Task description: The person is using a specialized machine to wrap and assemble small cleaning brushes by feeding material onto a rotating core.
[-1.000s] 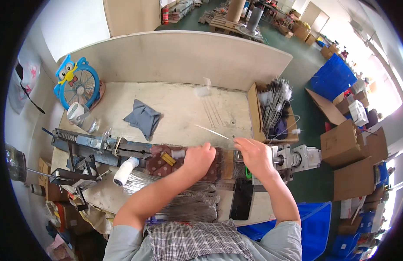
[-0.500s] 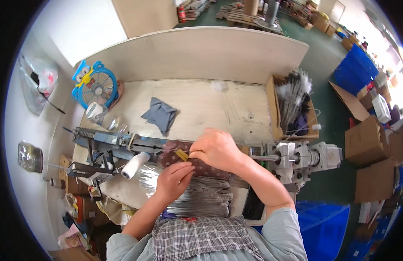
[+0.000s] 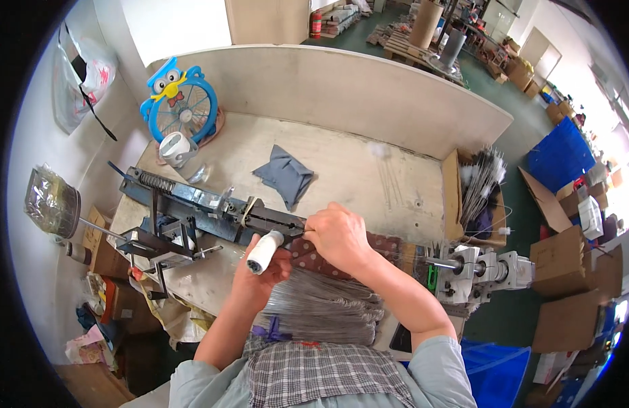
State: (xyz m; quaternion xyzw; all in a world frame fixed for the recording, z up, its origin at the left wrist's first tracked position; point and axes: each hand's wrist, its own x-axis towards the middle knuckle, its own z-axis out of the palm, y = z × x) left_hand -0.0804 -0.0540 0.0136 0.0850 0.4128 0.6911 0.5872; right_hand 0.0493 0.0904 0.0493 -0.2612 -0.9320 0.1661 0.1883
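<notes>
My left hand is curled around a white-wrapped handle, with the thumb on its left and bent fingers on its right. The handle sits at the front of a long dark metal clamp fixture. My right hand has its fingers pinched together at the fixture's right end; what they hold is too small to make out. Beneath my right hand and wrist lies a brown cloth with light dots. Nearer me rests a thick bundle of thin silvery wires, with a purple tie at its left.
A grey cloth lies beyond the fixture. A blue character fan and a white cup-like object stand at the back left. At right are a cardboard box of wires and a metal shaft mechanism. A board edges the table's back.
My left hand has moved from the dotted cloth to the white handle. My right hand remains pinched at the fixture's end. Yellow strips seen near my fingers no longer show. The view has shifted.
</notes>
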